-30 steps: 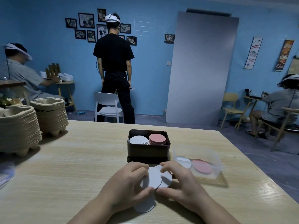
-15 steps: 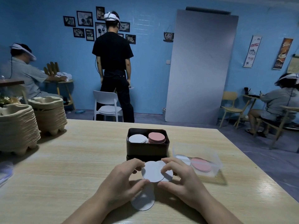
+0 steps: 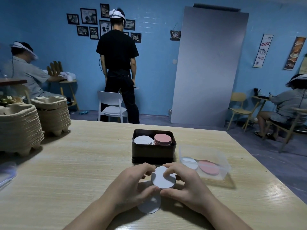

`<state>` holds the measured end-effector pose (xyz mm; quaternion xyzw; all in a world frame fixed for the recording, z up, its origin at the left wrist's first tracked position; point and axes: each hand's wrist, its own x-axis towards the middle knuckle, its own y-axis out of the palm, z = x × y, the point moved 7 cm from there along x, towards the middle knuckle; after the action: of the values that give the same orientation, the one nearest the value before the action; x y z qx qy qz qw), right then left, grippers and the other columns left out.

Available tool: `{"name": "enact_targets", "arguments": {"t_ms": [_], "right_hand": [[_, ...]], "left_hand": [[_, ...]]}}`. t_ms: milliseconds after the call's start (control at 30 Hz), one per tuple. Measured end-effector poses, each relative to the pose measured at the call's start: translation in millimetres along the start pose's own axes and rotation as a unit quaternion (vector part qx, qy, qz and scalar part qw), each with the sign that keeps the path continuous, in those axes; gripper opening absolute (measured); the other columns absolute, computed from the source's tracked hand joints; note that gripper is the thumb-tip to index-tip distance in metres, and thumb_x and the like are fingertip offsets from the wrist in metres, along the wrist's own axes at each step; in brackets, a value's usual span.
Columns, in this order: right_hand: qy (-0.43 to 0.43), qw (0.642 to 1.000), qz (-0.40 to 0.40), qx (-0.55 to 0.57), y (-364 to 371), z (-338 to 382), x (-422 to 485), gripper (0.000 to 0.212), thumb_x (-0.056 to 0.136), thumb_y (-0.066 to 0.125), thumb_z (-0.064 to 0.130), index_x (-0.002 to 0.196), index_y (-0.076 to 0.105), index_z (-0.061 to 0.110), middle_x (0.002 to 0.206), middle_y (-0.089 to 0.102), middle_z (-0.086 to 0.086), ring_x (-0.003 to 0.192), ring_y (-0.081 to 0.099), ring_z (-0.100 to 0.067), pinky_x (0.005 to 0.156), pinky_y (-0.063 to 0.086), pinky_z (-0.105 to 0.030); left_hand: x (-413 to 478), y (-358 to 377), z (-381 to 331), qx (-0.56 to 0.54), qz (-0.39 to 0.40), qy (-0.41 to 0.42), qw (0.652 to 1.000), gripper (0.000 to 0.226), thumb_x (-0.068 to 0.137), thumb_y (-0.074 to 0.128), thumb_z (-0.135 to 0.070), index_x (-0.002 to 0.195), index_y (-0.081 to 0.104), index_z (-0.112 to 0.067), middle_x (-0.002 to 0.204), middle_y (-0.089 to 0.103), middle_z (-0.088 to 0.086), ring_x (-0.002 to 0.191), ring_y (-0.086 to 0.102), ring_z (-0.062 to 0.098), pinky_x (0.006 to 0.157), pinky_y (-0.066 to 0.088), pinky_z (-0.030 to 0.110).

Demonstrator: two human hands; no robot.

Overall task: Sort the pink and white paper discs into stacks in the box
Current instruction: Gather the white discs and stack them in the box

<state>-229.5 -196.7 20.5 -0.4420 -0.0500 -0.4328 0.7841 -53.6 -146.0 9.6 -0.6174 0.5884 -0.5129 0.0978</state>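
A small stack of white paper discs [image 3: 163, 179] is held just above the table between my left hand [image 3: 132, 185] and my right hand [image 3: 187, 185], with fingers and thumbs curled round its edge. One more white disc [image 3: 149, 205] lies flat on the table below my left hand, partly hidden. Just beyond my hands stands the dark box [image 3: 153, 152], with a white stack [image 3: 143, 140] on its left side and a pink stack [image 3: 162, 138] on its right.
A clear plastic tub [image 3: 214, 156] to the right of the box holds a white disc [image 3: 189, 162] and a pink disc [image 3: 208, 166]. Two piles of pulp trays [image 3: 21, 128] stand at the table's far left. Several people sit or stand in the room beyond.
The white discs between my hands, spread apart before, have been drawn together into one neat stack. Both hands have shifted slightly towards the box.
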Motion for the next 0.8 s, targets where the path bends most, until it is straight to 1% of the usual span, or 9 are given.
{"name": "enact_targets", "arguments": {"t_ms": [167, 200, 300, 333, 367, 433, 533, 700, 800], "right_hand": [[0.011, 1.0, 0.004, 0.013, 1.7, -3.6, 0.3, 0.036, 0.074, 0.087, 0.048, 0.098, 0.065, 0.032, 0.124, 0.065, 0.02, 0.119, 0.061, -0.011, 0.091, 0.051, -0.023], [0.011, 1.0, 0.007, 0.014, 2.5, -4.0, 0.3, 0.037, 0.074, 0.088, 0.048, 0.098, 0.065, 0.032, 0.124, 0.066, 0.019, 0.12, 0.061, -0.011, 0.091, 0.051, -0.023], [0.011, 1.0, 0.018, 0.014, 4.6, -4.1, 0.0, 0.037, 0.075, 0.087, 0.047, 0.099, 0.065, 0.031, 0.125, 0.067, 0.016, 0.128, 0.058, -0.005, 0.089, 0.049, -0.015], [0.008, 1.0, 0.023, 0.011, 5.4, -3.7, 0.2, 0.036, 0.076, 0.087, 0.045, 0.099, 0.065, 0.029, 0.124, 0.067, 0.015, 0.129, 0.056, -0.002, 0.089, 0.048, -0.014], [0.005, 1.0, 0.028, 0.005, 6.2, -3.3, 0.5, 0.035, 0.077, 0.086, 0.043, 0.099, 0.065, 0.027, 0.123, 0.068, 0.014, 0.129, 0.057, -0.001, 0.089, 0.048, -0.014], [0.001, 0.999, 0.035, -0.004, 7.1, -2.5, 1.1, 0.033, 0.077, 0.086, 0.04, 0.097, 0.065, 0.025, 0.12, 0.068, 0.014, 0.121, 0.061, -0.005, 0.086, 0.05, -0.018], [0.009, 0.999, 0.036, -0.009, 6.1, -2.9, 1.4, 0.033, 0.074, 0.087, 0.039, 0.094, 0.063, 0.027, 0.114, 0.066, 0.013, 0.112, 0.062, -0.011, 0.082, 0.052, -0.024], [0.029, 0.998, 0.047, 0.002, 6.8, -6.5, 2.4, 0.039, 0.07, 0.088, 0.048, 0.095, 0.062, 0.034, 0.115, 0.061, 0.02, 0.112, 0.061, -0.011, 0.087, 0.053, -0.029], [0.02, 0.999, 0.041, -0.005, 5.9, -4.0, 2.5, 0.036, 0.072, 0.087, 0.049, 0.095, 0.063, 0.033, 0.113, 0.063, 0.019, 0.112, 0.061, -0.011, 0.088, 0.052, -0.03]], "left_hand": [[0.0, -1.7, -0.5, -0.01, 0.0, -0.001, 1.0, 0.033, 0.086, 0.069, -0.052, 0.111, 0.058, -0.036, 0.105, 0.066, -0.024, 0.096, 0.062, -0.001, 0.082, 0.057, 0.032], [0.0, -1.9, -0.5, -0.013, 0.0, -0.001, 1.0, 0.033, 0.085, 0.069, -0.052, 0.111, 0.058, -0.036, 0.104, 0.066, -0.024, 0.095, 0.062, -0.001, 0.081, 0.057, 0.031], [-0.9, -2.6, -0.9, -0.024, -0.001, 0.001, 1.0, 0.031, 0.086, 0.071, -0.049, 0.111, 0.058, -0.035, 0.102, 0.064, -0.024, 0.094, 0.063, 0.002, 0.08, 0.057, 0.03], [-0.7, -2.7, -0.4, -0.029, 0.0, 0.0, 1.0, 0.032, 0.086, 0.071, -0.049, 0.112, 0.058, -0.035, 0.102, 0.064, -0.024, 0.094, 0.063, 0.002, 0.08, 0.057, 0.03], [-0.7, -2.5, 0.0, -0.031, 0.001, -0.001, 1.0, 0.033, 0.086, 0.072, -0.049, 0.112, 0.059, -0.034, 0.103, 0.064, -0.024, 0.095, 0.063, 0.002, 0.08, 0.057, 0.029], [-0.4, -1.2, 0.5, -0.034, 0.005, -0.001, 0.999, 0.036, 0.085, 0.074, -0.048, 0.114, 0.061, -0.031, 0.103, 0.065, -0.024, 0.095, 0.063, -0.001, 0.082, 0.055, 0.026], [0.0, 0.4, -0.2, -0.04, 0.014, 0.001, 0.999, 0.041, 0.085, 0.074, -0.05, 0.117, 0.063, -0.027, 0.106, 0.066, -0.024, 0.097, 0.062, -0.003, 0.083, 0.054, 0.021], [-0.1, 0.1, 0.2, -0.046, 0.017, -0.004, 0.999, 0.043, 0.085, 0.074, -0.051, 0.118, 0.062, -0.026, 0.107, 0.066, -0.022, 0.098, 0.062, -0.004, 0.084, 0.053, 0.019], [0.5, 0.4, 0.2, -0.049, 0.025, -0.007, 0.998, 0.041, 0.085, 0.075, -0.05, 0.117, 0.062, -0.028, 0.106, 0.065, -0.022, 0.098, 0.062, -0.002, 0.083, 0.053, 0.02]]}}
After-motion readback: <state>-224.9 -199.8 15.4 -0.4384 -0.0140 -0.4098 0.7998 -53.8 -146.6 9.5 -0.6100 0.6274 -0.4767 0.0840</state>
